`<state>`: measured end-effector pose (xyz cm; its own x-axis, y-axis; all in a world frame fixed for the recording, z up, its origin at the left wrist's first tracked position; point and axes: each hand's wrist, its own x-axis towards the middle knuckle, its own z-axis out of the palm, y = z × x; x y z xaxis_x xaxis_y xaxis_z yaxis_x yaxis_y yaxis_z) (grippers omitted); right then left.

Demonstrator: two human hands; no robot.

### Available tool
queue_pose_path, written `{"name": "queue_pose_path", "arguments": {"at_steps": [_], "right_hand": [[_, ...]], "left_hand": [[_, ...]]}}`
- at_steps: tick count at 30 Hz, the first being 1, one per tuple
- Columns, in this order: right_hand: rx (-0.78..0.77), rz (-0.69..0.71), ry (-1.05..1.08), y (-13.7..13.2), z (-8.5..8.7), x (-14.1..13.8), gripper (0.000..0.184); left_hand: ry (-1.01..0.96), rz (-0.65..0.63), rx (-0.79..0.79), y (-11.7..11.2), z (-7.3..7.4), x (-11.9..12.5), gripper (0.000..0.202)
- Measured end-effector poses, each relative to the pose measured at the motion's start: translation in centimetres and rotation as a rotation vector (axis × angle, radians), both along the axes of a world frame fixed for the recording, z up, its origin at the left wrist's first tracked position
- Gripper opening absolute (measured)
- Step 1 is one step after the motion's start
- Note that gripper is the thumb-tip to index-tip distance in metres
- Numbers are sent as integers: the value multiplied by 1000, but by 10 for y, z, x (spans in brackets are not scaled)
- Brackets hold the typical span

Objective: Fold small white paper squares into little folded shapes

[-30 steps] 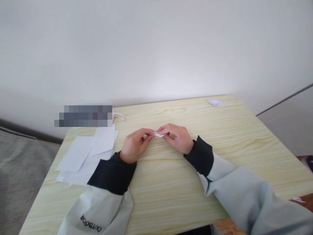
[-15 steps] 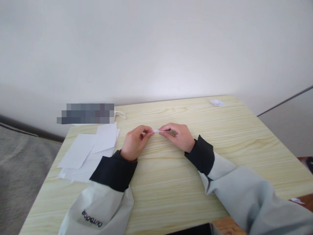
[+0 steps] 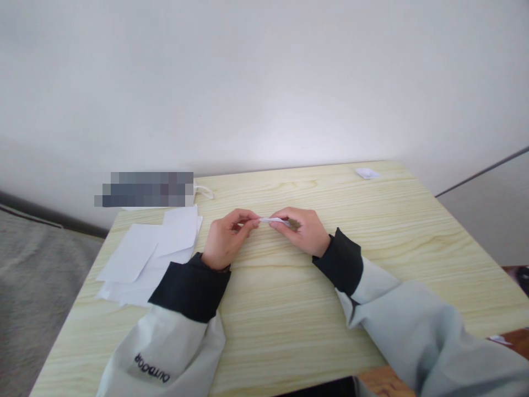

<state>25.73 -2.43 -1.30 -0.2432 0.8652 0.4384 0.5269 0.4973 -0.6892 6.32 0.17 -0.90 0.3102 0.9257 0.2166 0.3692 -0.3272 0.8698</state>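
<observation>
A small folded piece of white paper (image 3: 273, 220) is held just above the pale wooden table (image 3: 289, 309), seen edge-on as a thin strip. My left hand (image 3: 225, 238) pinches its left end with fingers closed. My right hand (image 3: 303, 230) pinches its right end, fingers curled around it. Both hands sit near the middle of the table, knuckles up, with dark cuffs and grey sleeves behind them.
A loose pile of white paper sheets (image 3: 149, 256) lies at the table's left side. A small folded white paper (image 3: 367, 173) rests at the far right corner. A white cord loop (image 3: 204, 191) lies by the back edge. A white wall stands behind.
The folded paper has been turned from a flat small triangle to an edge-on strip and lifted slightly. Both hands stayed in place, pinching it.
</observation>
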Motion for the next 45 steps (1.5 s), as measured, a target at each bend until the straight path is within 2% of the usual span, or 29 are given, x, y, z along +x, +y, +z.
{"name": "queue_pose_path", "arguments": {"at_steps": [10, 20, 26, 31, 37, 45], "right_hand": [[-16, -78, 21, 1, -3, -1, 12], [10, -144, 0, -1, -3, -2, 16], [120, -62, -49, -1, -2, -2, 13], [222, -15, -122, 1, -3, -2, 13], [184, -28, -143, 1, -3, -2, 14], [56, -107, -70, 1, -4, -1, 16]], "left_hand": [[93, -14, 98, -2, 1, 0, 18], [-32, 11, 85, -3, -2, 1, 22], [69, -43, 190, -4, 2, 1, 14], [123, -77, 220, -2, -2, -1, 14], [228, -65, 240, -1, -3, -2, 16], [79, 26, 107, -2, 1, 0, 21]]}}
